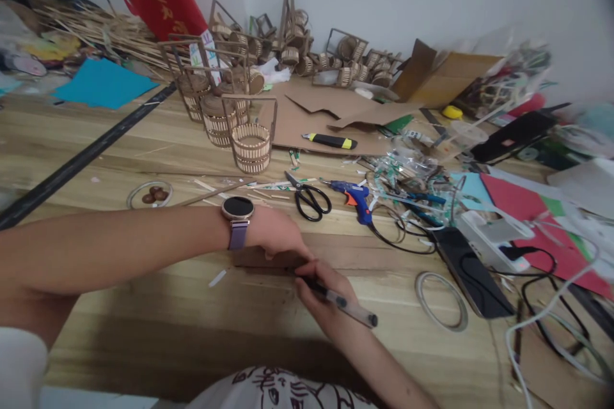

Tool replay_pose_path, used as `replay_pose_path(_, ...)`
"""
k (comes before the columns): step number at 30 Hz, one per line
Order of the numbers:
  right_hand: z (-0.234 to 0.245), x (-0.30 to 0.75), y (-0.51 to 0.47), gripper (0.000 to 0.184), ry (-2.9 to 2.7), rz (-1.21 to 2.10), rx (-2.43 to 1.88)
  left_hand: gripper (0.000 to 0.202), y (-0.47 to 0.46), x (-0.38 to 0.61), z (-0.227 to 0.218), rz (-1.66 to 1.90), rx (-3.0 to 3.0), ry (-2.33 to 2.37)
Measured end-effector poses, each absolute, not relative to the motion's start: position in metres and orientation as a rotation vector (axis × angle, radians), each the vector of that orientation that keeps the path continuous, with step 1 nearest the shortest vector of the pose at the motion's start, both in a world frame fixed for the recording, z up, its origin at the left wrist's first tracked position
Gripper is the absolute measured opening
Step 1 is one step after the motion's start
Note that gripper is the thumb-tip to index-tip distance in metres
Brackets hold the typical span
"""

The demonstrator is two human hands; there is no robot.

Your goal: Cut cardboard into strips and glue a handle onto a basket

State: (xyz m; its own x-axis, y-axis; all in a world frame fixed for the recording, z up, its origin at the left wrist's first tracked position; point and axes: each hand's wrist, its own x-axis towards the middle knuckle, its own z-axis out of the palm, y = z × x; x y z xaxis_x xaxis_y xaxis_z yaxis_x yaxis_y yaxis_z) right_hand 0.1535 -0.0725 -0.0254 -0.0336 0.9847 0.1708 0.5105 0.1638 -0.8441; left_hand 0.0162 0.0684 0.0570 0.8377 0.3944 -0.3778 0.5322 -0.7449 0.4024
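Observation:
My left hand wears a round watch on a purple strap and rests palm down on a thin brown strip lying flat on the wooden table; its fingers are curled at the strip's right end. Just below it my right hand grips a pen with a clear barrel, tip pointing at the strip where my left fingers press. Both hands sit close together near the table's front middle.
Black scissors, a blue glue gun and a yellow-black cutter lie beyond the hands. Small bamboo baskets stand further back. A tape ring, a phone, cables and red paper crowd the right.

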Motion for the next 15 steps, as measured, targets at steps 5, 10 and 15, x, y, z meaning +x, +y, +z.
replay_pose_path(5, -0.01, 0.21, -0.086, 0.019, -1.576, 0.754, -1.675, 0.096, 0.068, 0.017, 0.065, -0.67, 2.534, 0.5)
replay_pose_path(10, 0.003, 0.274, -0.101, 0.025, -1.428, 0.518, -1.913, 0.098, 0.069, 0.018, 0.061, -0.78, 2.56, 0.427)
replay_pose_path(15, 0.001, 0.289, -0.101, 0.034, -1.557, 0.382, -1.926, 0.099, 0.07, 0.016, 0.06, -0.74, 2.563, 0.413)
